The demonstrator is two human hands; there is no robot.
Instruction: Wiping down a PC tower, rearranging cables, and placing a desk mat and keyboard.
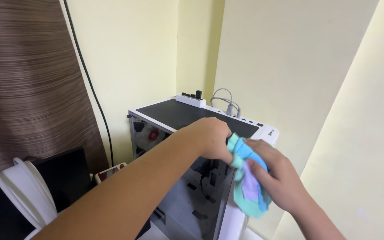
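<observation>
Fills the centre: a white computer case, upright, dark mesh top panel facing up, open side showing a fan and bare metal inside. At nine o'clock, a brown striped curtain; below it at seven o'clock, a white fan guard against a dark screen. Runs down the yellow wall at ten o'clock: a black cable. Sits at twelve o'clock behind the case: a white power strip with grey cables looping off to one o'clock. Reaches across from seven o'clock: left hand, curled over the case's front top edge, fingers closed on the near end of a turquoise, blue and lilac cloth. Just at four o'clock of it, touching: right hand, clasped around the same cloth, bunched and hanging with its long axis running twelve to six beside the case front. Both equally near; nothing between them.
</observation>
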